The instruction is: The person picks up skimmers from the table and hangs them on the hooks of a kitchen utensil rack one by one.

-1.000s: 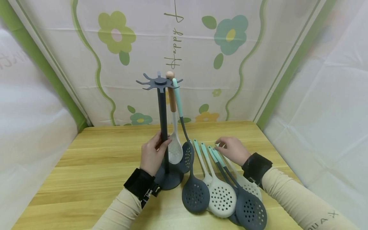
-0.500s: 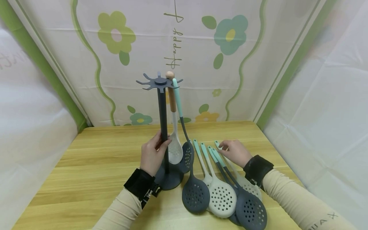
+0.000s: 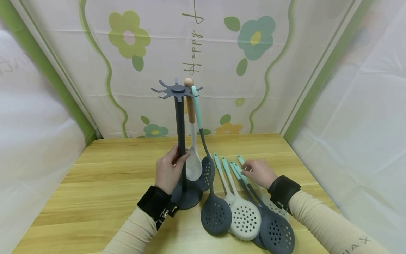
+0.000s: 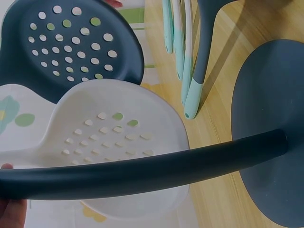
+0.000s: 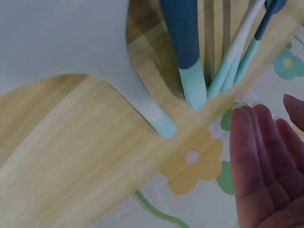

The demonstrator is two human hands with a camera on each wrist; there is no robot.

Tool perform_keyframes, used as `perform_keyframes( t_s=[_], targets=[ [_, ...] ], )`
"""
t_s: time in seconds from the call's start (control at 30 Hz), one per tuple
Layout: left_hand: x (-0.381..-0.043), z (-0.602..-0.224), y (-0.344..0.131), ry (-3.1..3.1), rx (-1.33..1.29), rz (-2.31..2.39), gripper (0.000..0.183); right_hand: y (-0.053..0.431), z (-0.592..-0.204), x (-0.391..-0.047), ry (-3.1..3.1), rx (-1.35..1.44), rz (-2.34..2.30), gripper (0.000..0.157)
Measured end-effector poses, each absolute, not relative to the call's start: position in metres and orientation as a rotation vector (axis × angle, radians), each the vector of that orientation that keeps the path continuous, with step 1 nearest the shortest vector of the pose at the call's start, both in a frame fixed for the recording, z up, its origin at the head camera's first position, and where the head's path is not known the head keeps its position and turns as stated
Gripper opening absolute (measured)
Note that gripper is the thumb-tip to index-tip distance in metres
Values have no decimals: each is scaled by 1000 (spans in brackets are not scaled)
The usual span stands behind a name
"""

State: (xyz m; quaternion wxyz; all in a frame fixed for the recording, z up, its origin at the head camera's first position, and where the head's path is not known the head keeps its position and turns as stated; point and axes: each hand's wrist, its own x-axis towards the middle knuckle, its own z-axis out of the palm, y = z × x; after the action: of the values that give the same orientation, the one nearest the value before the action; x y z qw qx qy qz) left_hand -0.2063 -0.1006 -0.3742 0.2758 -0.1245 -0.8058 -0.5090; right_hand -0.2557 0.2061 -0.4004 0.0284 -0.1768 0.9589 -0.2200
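Note:
My left hand (image 3: 169, 170) grips the dark pole of an upright utensil stand (image 3: 180, 130), thumb and fingers around it. From the stand's hooks hang a white slotted spoon (image 3: 194, 167) with a wooden handle and a dark skimmer (image 3: 207, 172) with a mint handle. My right hand (image 3: 259, 173) hovers over the handle ends of several skimmers on the table; its fingers are nearly straight in the right wrist view and hold nothing. A white skimmer (image 3: 245, 218) and a dark skimmer (image 3: 277, 231) lie there, mint handles pointing away. Another white skimmer (image 3: 275, 206) is partly hidden beneath.
One more dark skimmer (image 3: 216, 216) lies beside the stand's round base (image 3: 187, 197). The wooden table (image 3: 104, 190) ends at a flowered cloth backdrop (image 3: 196, 53), with white cloth walls on both sides.
My right hand has moved slightly toward me over the skimmer handles, uncovering the tip of the rightmost handle. The left hand keeps its grip on the pole.

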Motion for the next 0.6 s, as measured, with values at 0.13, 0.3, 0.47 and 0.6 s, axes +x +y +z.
perform_keyframes(
  t_s=[0.13, 0.3, 0.47, 0.6],
  targets=[
    [-206, -373, -100, -2167, -333, -1373, 28, 207, -404, -255, 2933, -530, -688, 19],
    [-206, -373, -99, -2167, -331, -1374, 27, 208, -409, -254, 2924, -522, -681, 20],
    [-206, -374, -100, -2164, -337, -1377, 27, 209, -414, -254, 2936, -544, -665, 17],
    [-206, -374, -100, -2161, -339, -1378, 27, 208, -418, -253, 2936, -553, -648, 16]
  ],
)
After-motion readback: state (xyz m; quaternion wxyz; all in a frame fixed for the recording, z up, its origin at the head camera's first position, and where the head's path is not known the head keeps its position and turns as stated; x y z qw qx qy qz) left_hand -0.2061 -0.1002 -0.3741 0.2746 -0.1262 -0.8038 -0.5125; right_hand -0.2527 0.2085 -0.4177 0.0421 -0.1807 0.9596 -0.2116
